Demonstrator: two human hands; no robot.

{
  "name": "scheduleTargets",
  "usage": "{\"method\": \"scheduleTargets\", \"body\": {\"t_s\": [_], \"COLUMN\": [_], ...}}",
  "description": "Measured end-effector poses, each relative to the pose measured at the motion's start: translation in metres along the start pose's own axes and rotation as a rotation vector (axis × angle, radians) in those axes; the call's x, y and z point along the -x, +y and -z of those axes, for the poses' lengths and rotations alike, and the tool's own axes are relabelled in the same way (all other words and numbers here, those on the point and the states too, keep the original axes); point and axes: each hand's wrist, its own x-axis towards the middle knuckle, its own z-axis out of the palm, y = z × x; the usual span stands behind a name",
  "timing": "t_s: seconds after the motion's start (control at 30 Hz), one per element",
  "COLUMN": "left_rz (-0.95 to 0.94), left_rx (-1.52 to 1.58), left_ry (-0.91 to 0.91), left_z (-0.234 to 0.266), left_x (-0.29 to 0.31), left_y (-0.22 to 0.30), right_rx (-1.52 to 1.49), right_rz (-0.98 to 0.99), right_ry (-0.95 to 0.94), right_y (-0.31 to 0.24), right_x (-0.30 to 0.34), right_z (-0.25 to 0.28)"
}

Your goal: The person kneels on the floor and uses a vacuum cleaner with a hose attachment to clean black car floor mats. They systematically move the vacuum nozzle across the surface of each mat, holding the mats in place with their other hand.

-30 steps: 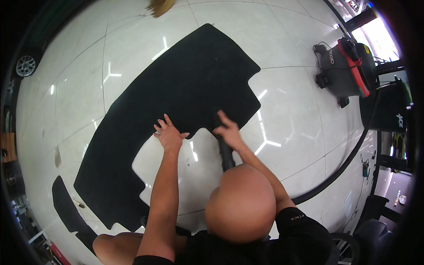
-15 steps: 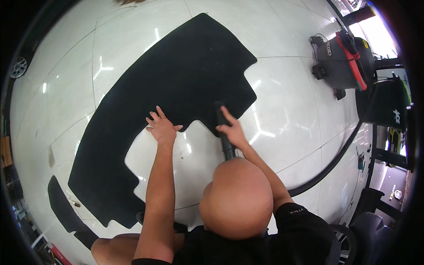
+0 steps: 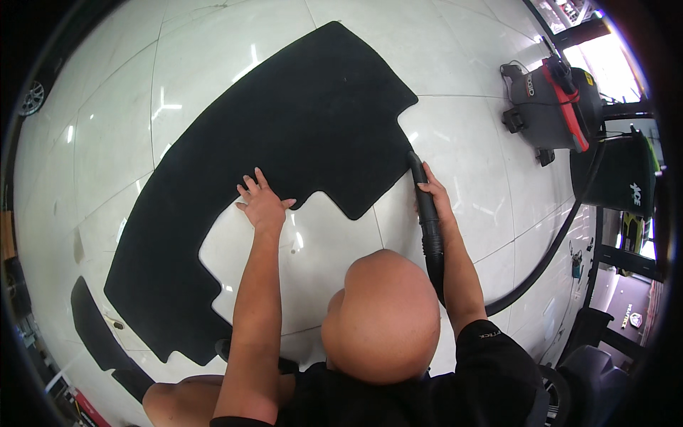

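Note:
A large black floor mat (image 3: 284,142) with a notched outline lies flat on the glossy white tiled floor (image 3: 455,135). My left hand (image 3: 260,201) presses flat on the mat's near edge, fingers spread. My right hand (image 3: 432,196) grips a black vacuum nozzle (image 3: 421,186), whose tip touches the mat's right edge. The ribbed black hose (image 3: 555,245) runs from the nozzle past my right arm and curves off to the right.
A grey and red canister vacuum (image 3: 551,107) stands at the upper right, beside a dark green bin (image 3: 622,181). A smaller black mat piece (image 3: 96,334) lies at the lower left. A car wheel (image 3: 32,99) shows at the far left edge.
My right hand slid the nozzle rightward along the mat to its right edge. The left hand stayed pressed on the mat's near edge. The view shifted slightly.

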Motion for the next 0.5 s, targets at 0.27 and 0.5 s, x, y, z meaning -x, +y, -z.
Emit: {"method": "scheduleTargets", "body": {"t_s": [0.27, 0.5], "left_rz": [-0.019, -0.033], "left_rx": [-0.013, -0.001], "left_ry": [0.015, -0.003], "left_z": [0.002, 0.008], "left_x": [-0.002, 0.000], "left_y": [0.002, 0.010], "right_rx": [-0.509, 0.270], "right_rz": [0.337, 0.156], "right_ry": [0.330, 0.104], "right_y": [0.005, -0.011], "right_x": [-0.018, -0.031], "right_z": [0.073, -0.043]}}
